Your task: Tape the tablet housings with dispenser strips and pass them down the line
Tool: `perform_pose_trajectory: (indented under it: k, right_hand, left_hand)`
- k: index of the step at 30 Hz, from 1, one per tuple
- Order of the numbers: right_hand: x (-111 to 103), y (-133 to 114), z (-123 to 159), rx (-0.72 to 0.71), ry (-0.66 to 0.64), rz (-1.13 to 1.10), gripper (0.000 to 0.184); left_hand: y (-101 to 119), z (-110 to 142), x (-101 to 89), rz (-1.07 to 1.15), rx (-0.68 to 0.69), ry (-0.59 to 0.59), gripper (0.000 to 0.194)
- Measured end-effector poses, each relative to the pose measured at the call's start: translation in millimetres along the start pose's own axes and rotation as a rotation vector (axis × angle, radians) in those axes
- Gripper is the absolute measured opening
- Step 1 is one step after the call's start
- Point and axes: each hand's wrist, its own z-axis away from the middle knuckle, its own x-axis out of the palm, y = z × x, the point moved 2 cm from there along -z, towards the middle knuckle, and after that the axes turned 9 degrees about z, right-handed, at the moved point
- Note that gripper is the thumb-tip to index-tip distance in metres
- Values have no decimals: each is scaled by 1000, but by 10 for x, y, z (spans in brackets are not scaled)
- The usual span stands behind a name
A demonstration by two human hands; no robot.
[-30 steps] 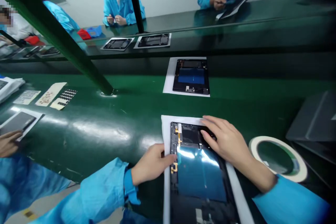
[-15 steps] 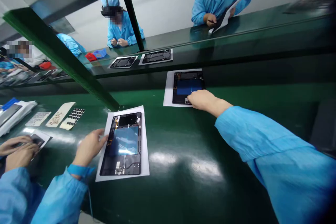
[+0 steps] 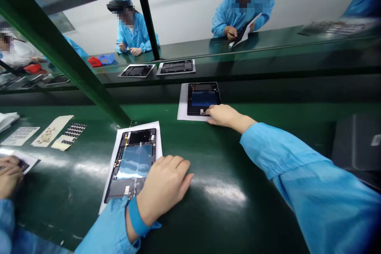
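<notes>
My right hand (image 3: 224, 117) reaches to the far opened tablet (image 3: 204, 98), its fingers closed on the lower right corner. That tablet has a dark frame and a blue film-covered middle, and lies on a white paper sheet (image 3: 182, 107). My left hand (image 3: 165, 180), with a blue wrist strap (image 3: 137, 217), hovers by the lower right side of the near opened tablet (image 3: 137, 162). Its fingers are loosely bent, the thumb is apart, and nothing shows in it. The wrist and sleeve hide the near tablet's lower right corner. Another white sheet (image 3: 159, 139) lies under this tablet.
A green post (image 3: 89, 79) slants down to the bench behind the near tablet. Sticker sheets (image 3: 70, 135) and a co-worker's hands (image 3: 8, 174) are at left. Two tablets (image 3: 177, 66) lie on the raised shelf. A dark case (image 3: 357, 143) stands at right.
My left hand has moved right, from the near tablet's left edge across to its right side. The far tablet appears slightly further left, with my right hand still at its corner. The view has shifted.
</notes>
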Motion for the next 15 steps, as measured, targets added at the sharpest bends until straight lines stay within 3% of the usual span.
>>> perform_pose_trajectory:
  k: [6, 9, 11, 13, 15]
  right_hand:
    - [-121, -81, -98, -10, 78, -10, 29]
    - [-275, -143, 130, -45, 129, -16, 24]
    - [-329, -231, 537, -73, 165, -22, 25]
    - [-300, -372, 1143, -111, 203, -28, 19]
    - [-244, -590, 1855, -189, 431, -35, 16]
  left_hand:
    - [121, 13, 76, 40, 26, 52, 13]
    - [206, 24, 57, 38, 65, 78, 9]
    - [346, 72, 47, 28, 130, 138, 10]
    - [549, 163, 87, 10, 221, 249, 14]
    - [773, 286, 210, -18, 307, 364, 15]
